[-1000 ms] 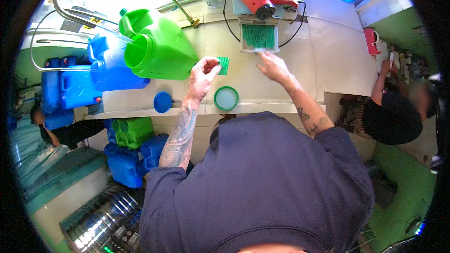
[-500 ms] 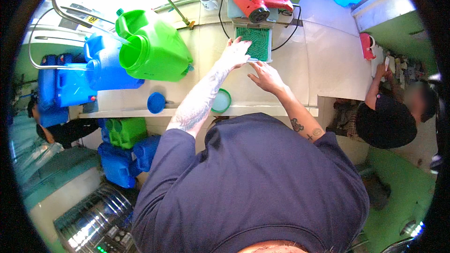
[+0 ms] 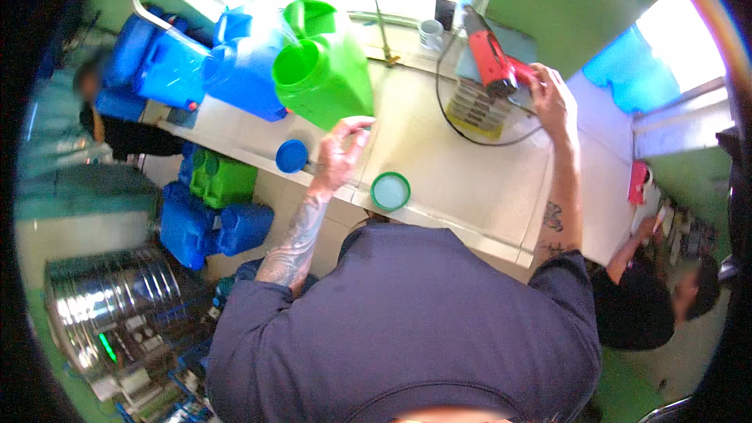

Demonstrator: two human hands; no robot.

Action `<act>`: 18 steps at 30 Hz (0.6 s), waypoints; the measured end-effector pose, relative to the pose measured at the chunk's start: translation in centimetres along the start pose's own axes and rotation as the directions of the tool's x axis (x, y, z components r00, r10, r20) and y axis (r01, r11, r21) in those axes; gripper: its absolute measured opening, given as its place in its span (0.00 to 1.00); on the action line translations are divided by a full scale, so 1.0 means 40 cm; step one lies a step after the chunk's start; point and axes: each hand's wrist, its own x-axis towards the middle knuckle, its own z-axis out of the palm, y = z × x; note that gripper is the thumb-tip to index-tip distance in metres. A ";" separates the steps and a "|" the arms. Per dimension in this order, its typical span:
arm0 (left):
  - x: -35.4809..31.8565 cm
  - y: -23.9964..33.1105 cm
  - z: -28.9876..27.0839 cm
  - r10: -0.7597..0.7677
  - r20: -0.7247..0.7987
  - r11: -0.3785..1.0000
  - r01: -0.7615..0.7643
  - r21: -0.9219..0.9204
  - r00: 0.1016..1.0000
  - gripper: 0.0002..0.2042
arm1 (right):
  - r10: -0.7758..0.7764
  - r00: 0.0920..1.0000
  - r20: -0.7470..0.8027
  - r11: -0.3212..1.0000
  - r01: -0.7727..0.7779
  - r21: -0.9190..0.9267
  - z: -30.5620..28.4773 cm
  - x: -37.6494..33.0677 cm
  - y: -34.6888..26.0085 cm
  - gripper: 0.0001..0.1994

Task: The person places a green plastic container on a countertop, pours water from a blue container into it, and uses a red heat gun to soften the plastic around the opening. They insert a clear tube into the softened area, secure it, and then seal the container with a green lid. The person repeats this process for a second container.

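Blue jug (image 3: 247, 78): left of the fingers of the left hand (image 3: 339, 158), farther back.
Blue cap (image 3: 291, 156): left of those fingers, on the worktop (image 3: 462, 188).
Green jug (image 3: 337, 82): just beyond them, uncapped, seemingly leaving its mouth free.
Left fingers: bent, thumb near forefinger; any pinch I can't tell.
Green lid (image 3: 390, 191): right of them, nearer the body.
Drawers (image 3: 476, 111): seemingly a stand, keeping the heat gun (image 3: 491, 55) within reach.
Right hand (image 3: 552, 102): fingers curled around the gun's handle.
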 end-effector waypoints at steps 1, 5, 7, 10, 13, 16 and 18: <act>-0.007 -0.003 -0.047 -0.056 -0.096 0.997 0.050 -0.066 0.994 0.10 | -0.062 0.998 -0.022 0.989 0.059 -0.137 -0.001 0.043 0.025 0.24; 0.055 -0.045 -0.213 -0.128 -0.381 0.944 -0.005 -0.329 0.916 0.09 | -0.045 0.943 0.329 0.922 0.166 -0.350 0.076 0.156 0.095 0.32; 0.097 -0.073 -0.275 -0.149 -0.455 0.945 -0.009 -0.326 0.878 0.09 | -0.099 0.954 0.283 0.933 0.188 -0.306 0.116 0.193 0.089 0.29; 0.212 -0.141 -0.353 -0.103 -0.492 0.942 -0.074 -0.328 0.864 0.10 | -0.068 0.951 0.301 0.971 0.132 -0.197 0.116 0.185 0.041 0.27; 0.356 -0.243 -0.413 -0.118 -0.451 0.936 -0.054 -0.349 0.885 0.12 | -0.221 0.973 0.068 0.967 0.227 -0.111 0.111 0.104 -0.057 0.21; 0.516 -0.346 -0.445 -0.098 -0.392 0.901 -0.086 -0.425 0.915 0.11 | -0.078 0.994 -0.075 0.945 0.098 0.312 0.160 -0.023 -0.194 0.13; 0.605 -0.397 -0.453 -0.120 -0.366 0.894 -0.060 -0.443 0.923 0.11 | 0.233 0.966 0.114 0.872 -0.260 0.414 0.181 -0.099 -0.291 0.13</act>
